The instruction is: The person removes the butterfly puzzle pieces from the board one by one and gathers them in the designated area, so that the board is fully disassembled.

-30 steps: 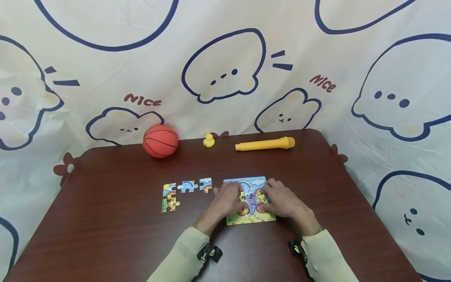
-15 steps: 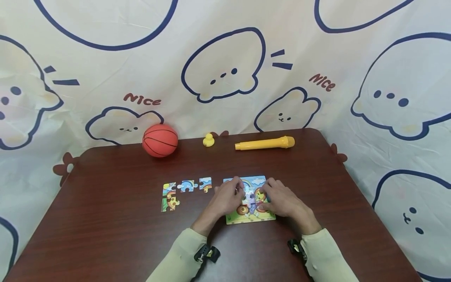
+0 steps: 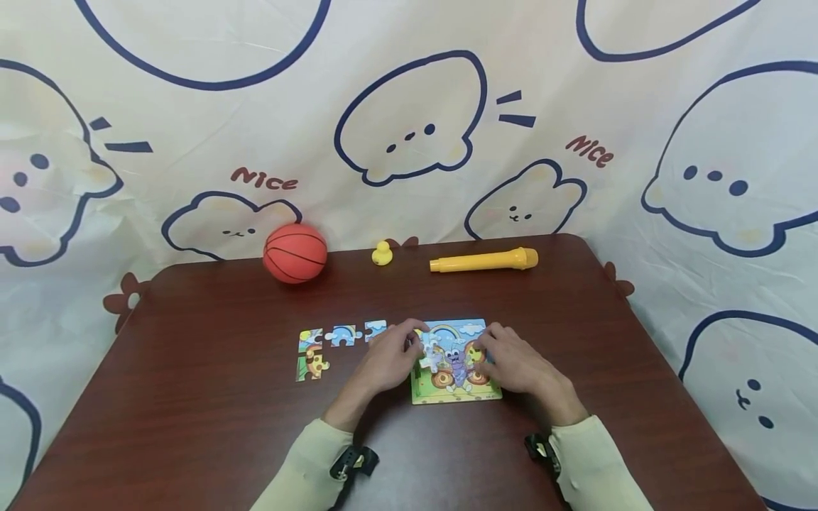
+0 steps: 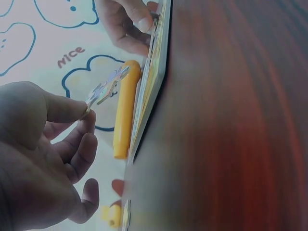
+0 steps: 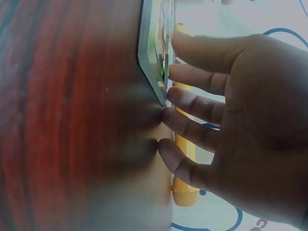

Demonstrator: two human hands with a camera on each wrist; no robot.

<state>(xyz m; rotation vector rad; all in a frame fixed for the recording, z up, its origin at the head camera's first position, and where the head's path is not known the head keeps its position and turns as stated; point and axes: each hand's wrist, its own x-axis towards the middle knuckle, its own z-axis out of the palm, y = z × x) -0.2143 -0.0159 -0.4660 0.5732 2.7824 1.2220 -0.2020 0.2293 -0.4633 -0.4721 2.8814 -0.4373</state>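
Note:
My left hand (image 3: 391, 355) pinches a jigsaw puzzle piece (image 4: 107, 86) between thumb and index finger. The piece is lifted above the left part of the puzzle board (image 3: 456, 397), which has a cartoon picture with a rainbow and a purple figure. In the left wrist view it tilts away from the fingertips, and the other fingers are loosely bent. At the board's right edge lies my right hand (image 3: 516, 363). Its thumb and index finger extend over the board, while the other fingertips (image 5: 166, 144) touch down along the edge and the table.
Several loose puzzle pieces (image 3: 344, 336) lie left of the board, one partly hidden behind the left hand. Along the table's back edge stand a red toy basketball (image 3: 295, 253), a yellow rubber duck (image 3: 382, 253) and a yellow toy microphone (image 3: 483, 260). A patterned cloth hangs behind.
My left hand has come up off the board with a piece and moved left, uncovering more of the picture. My right hand has stayed at the right edge.

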